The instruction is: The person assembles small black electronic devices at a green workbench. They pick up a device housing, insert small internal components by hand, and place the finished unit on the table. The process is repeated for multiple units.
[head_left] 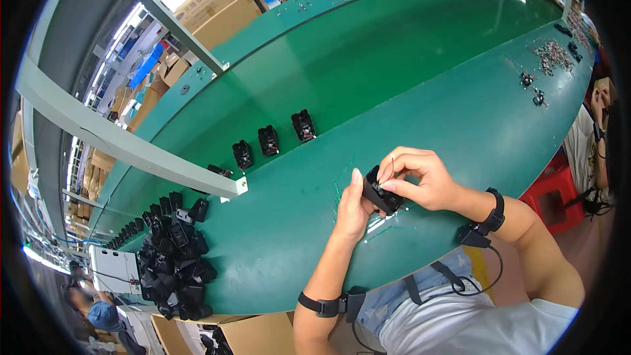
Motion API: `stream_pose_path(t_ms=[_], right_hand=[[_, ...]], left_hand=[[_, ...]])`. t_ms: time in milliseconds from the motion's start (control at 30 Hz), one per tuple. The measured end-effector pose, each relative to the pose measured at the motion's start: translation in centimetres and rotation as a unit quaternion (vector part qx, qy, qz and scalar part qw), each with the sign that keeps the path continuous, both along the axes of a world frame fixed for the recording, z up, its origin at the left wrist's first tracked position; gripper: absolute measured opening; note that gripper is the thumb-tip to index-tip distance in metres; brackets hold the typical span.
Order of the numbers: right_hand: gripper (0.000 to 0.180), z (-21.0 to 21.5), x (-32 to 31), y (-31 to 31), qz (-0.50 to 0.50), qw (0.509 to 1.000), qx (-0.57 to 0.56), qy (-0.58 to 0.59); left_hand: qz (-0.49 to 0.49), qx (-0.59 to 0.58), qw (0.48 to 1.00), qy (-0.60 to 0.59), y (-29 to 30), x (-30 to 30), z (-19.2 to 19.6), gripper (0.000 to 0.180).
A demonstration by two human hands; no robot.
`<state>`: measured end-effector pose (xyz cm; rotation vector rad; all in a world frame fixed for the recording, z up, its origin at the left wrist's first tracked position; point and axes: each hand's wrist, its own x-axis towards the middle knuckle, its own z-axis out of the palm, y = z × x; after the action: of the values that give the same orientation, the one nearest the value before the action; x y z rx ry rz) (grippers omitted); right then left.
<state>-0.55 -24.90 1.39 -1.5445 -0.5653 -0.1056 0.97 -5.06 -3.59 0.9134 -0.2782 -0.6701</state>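
Here, by the head view's clock, a heap [172,250] of black cases sits at eight on the surface [282,223]; three cases [267,140] stand near ten. At four, the left hand's [355,209] grip holds a case [373,195]; the right hand's [422,174] grip is narrow over it, what it pinches unclear. Small parts [553,56] lie toward two.

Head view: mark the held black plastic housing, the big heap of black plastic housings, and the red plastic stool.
Held black plastic housing [375,194]: head view, on its side wall.
Big heap of black plastic housings [175,255]: head view, mid-pile.
Red plastic stool [556,185]: head view, upper part.
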Motion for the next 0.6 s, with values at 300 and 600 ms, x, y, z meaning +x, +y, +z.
stream_pose_path(t_ms=[300,600], right_hand=[[0.012,-0.1,-0.5,0.7,-0.068,0.97,-0.097,-0.211],[0.014,-0.6,-0.4,0.5,-0.069,0.959,-0.154,-0.227]], left_hand=[[0.17,0.042,0.984,0.009,-0.8,-0.6,0.9,0.061],[0.168,0.063,0.984,0.0,-1.4,-0.7,1.2,0.062]])
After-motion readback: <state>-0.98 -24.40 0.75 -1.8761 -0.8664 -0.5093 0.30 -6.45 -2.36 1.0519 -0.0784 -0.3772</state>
